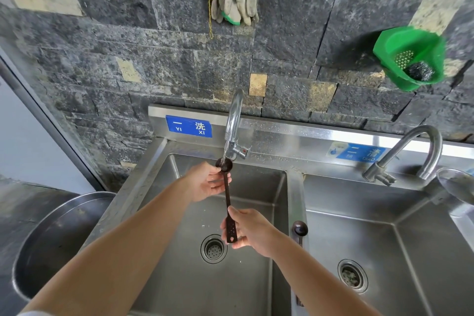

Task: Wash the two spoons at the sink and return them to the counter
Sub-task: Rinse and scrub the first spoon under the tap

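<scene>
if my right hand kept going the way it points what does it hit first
The right hand, gripping the dark spoon, points up-left; going on, it would probably meet the left hand near its wrist first, though depth is unclear.

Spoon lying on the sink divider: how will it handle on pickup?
The spoon looks stiff and light: thin, straight, dark handle. Possibly wet and slippery, with the tap running nearby. It lies along the narrow divider, so a nudge may tip it into a basin.
</scene>
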`<state>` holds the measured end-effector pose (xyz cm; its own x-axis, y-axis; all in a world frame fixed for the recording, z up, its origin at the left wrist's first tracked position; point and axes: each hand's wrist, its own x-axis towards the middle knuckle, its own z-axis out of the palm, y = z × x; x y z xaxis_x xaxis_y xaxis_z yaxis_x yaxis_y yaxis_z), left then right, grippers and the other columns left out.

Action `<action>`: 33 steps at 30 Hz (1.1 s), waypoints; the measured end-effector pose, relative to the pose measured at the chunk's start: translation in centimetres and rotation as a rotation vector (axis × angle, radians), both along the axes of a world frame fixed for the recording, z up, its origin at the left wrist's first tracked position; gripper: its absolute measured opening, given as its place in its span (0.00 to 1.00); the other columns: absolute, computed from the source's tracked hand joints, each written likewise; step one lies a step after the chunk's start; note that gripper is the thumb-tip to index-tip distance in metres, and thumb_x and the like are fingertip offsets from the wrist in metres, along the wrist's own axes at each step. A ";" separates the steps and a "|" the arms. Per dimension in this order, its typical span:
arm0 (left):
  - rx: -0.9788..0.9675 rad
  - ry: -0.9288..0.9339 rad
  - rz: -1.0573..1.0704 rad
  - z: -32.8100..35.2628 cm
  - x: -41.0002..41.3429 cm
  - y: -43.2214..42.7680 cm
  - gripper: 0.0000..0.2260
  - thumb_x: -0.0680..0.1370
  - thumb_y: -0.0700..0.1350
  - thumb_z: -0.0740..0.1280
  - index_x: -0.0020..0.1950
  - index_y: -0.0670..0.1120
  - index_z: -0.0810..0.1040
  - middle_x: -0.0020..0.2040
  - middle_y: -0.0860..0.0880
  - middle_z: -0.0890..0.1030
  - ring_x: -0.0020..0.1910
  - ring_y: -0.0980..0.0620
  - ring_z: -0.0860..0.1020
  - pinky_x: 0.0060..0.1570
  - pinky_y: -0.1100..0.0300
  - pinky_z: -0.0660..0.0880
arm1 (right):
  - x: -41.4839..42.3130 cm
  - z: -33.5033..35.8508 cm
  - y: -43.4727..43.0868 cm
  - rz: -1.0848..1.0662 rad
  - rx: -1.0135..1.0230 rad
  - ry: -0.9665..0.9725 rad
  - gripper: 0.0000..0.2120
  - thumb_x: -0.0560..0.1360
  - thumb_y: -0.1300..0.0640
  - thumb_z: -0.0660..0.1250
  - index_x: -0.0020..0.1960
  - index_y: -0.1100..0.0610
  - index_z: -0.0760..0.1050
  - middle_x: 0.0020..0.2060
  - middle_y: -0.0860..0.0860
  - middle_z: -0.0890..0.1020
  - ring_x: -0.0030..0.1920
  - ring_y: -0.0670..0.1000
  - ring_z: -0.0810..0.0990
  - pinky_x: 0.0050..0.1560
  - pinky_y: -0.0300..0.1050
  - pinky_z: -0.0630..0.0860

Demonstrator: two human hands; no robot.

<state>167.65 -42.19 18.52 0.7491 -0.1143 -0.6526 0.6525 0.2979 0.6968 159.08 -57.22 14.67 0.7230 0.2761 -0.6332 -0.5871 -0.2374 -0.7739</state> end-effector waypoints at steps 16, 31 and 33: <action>-0.050 -0.011 0.041 -0.2 -0.5 0.5 0.11 0.81 0.34 0.58 0.60 0.32 0.75 0.53 0.36 0.81 0.49 0.42 0.81 0.50 0.49 0.79 | -0.6 0.8 0.3 0.006 -0.010 0.016 0.21 0.84 0.48 0.55 0.43 0.58 0.79 0.34 0.54 0.84 0.39 0.54 0.83 0.49 0.49 0.79; -0.043 -0.398 -0.394 2.5 -0.8 1.9 0.17 0.79 0.31 0.62 0.67 0.36 0.75 0.61 0.37 0.81 0.62 0.41 0.80 0.63 0.49 0.76 | 2.1 2.6 0.1 -0.190 0.086 -0.421 0.10 0.80 0.60 0.65 0.49 0.65 0.82 0.44 0.60 0.86 0.46 0.58 0.86 0.55 0.55 0.81; -0.042 -0.451 -0.382 2.3 -1.2 1.7 0.17 0.77 0.30 0.64 0.66 0.37 0.77 0.61 0.38 0.81 0.61 0.42 0.80 0.61 0.52 0.77 | 2.6 3.0 -0.3 -0.222 0.093 -0.502 0.09 0.79 0.60 0.67 0.45 0.63 0.84 0.43 0.61 0.86 0.48 0.64 0.85 0.56 0.60 0.80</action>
<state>166.44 -40.49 20.84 0.8521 -0.4492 -0.2685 0.3611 0.1333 0.9229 161.73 -57.52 17.69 0.9768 0.1212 -0.1766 -0.1695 -0.0672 -0.9832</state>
